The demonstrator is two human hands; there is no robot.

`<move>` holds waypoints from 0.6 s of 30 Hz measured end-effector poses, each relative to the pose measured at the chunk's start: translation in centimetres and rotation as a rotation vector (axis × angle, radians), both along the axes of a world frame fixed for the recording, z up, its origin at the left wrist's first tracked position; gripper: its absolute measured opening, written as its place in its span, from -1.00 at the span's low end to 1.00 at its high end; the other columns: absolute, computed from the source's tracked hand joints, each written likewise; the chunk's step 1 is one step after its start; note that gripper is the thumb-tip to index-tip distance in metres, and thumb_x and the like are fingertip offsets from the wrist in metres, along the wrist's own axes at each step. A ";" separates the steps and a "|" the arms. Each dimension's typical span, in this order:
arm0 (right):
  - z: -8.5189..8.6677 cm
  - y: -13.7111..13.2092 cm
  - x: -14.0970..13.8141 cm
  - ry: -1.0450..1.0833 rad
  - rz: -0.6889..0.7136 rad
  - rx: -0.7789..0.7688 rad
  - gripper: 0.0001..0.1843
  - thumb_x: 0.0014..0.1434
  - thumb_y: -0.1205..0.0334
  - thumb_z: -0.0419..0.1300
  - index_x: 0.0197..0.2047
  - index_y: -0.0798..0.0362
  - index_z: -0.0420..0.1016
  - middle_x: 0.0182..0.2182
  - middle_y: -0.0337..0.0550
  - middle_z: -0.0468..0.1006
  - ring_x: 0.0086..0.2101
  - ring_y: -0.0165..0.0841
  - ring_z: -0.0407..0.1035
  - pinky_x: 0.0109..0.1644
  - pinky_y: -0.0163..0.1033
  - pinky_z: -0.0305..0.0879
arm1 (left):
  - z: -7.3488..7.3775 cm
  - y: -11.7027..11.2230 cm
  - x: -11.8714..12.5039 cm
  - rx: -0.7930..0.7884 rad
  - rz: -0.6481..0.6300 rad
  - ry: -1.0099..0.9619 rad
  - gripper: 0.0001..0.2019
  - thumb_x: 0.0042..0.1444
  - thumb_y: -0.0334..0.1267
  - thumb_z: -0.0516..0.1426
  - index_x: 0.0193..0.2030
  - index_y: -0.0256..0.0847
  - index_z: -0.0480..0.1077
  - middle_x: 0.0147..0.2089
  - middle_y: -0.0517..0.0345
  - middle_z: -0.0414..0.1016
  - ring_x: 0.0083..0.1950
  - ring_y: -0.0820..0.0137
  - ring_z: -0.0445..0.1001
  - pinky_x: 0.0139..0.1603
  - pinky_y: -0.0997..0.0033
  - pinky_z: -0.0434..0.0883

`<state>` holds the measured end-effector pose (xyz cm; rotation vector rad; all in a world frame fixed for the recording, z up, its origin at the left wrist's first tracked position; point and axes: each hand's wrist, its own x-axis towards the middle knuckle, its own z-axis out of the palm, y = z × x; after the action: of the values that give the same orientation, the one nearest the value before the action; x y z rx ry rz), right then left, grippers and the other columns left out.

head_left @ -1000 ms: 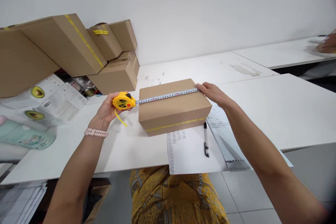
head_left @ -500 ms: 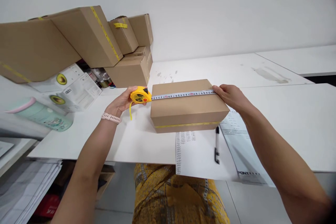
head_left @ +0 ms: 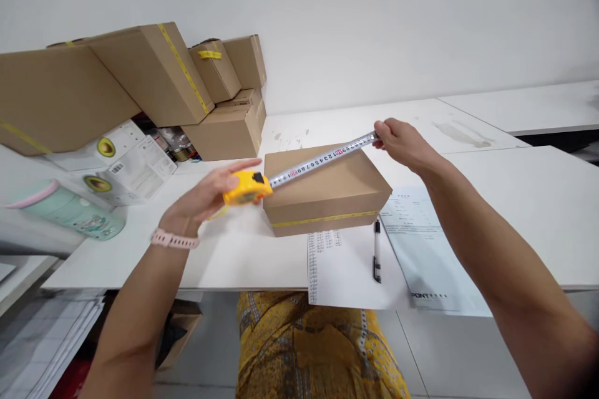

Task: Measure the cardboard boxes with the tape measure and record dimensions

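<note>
So the yellow tape measure [head_left: 244,189] is up over the white table [head_left: 229,262], its metal blade [head_left: 322,161] pulled out at a slant across a cardboard box [head_left: 322,199]. The blade's long axis climbs from the case at near left to the far right, tip past the box's back edge; can't tell if it touches the lid. The box sits flat, long side running left to right. It's plain smooth brown cardboard, with a yellow tape strip along the near face. Case is rounded and a bit blurry, blade's a flat silver strip with printed numbers. Left hand [head_left: 213,190] is wrapped round the case, one finger stuck out straight along the top. Right hand [head_left: 400,143] has thumb and fingers pinched together on the blade's end. White paper [head_left: 346,274] and a pen [head_left: 377,252] lie just in front.
</note>
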<state>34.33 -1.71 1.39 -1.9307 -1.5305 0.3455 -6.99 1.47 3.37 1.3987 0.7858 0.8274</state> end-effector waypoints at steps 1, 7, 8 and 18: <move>0.5 0.2 -0.1 0.062 0.033 0.073 -0.58 0.40 0.03 0.04 -0.48 -0.02 0.31 -0.41 -0.09 0.53 -0.41 -0.30 0.28 -0.24 -0.14 0.15 | 0.1 -1.5 0.2 -0.024 -0.068 -0.013 -0.37 0.02 -0.11 0.38 0.22 -0.33 0.49 -0.04 -0.21 0.66 -0.16 0.12 0.67 -0.15 0.23 0.63; 2.0 3.9 -3.7 0.167 0.382 0.160 -0.59 0.44 -0.05 0.00 -0.39 -0.01 0.32 -0.33 -0.12 0.47 -0.33 -0.31 0.27 -0.14 -0.14 0.23 | -5.5 -13.4 7.0 -0.451 -0.405 -0.175 -0.40 -0.04 -0.19 0.45 0.18 -0.09 0.48 0.07 -0.08 0.56 -0.10 0.22 0.63 -0.06 0.19 0.60; 1.9 5.0 -4.4 0.151 0.432 0.114 -0.60 0.45 -0.03 0.00 -0.38 -0.01 0.33 -0.32 -0.12 0.47 -0.32 -0.30 0.28 -0.11 -0.14 0.24 | -6.6 -14.8 8.8 -0.482 -0.367 -0.242 -0.43 -0.07 -0.17 0.47 0.11 -0.11 0.49 0.01 -0.04 0.56 -0.13 0.25 0.62 -0.09 0.23 0.59; -1.4 10.1 -5.6 0.052 0.457 -0.104 -0.63 0.39 -0.01 0.06 -0.41 0.00 0.29 -0.36 -0.13 0.44 -0.34 -0.29 0.27 -0.17 -0.13 0.20 | -6.6 -16.2 15.6 -0.508 -0.183 -0.519 -0.51 -0.02 0.01 0.42 -0.07 -0.27 0.46 -0.08 -0.01 0.49 -0.18 0.25 0.58 0.02 0.05 0.50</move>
<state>28.74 8.39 -0.03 -1.6144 -1.9440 0.6759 8.57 -14.69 -3.26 0.7415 0.4138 0.7357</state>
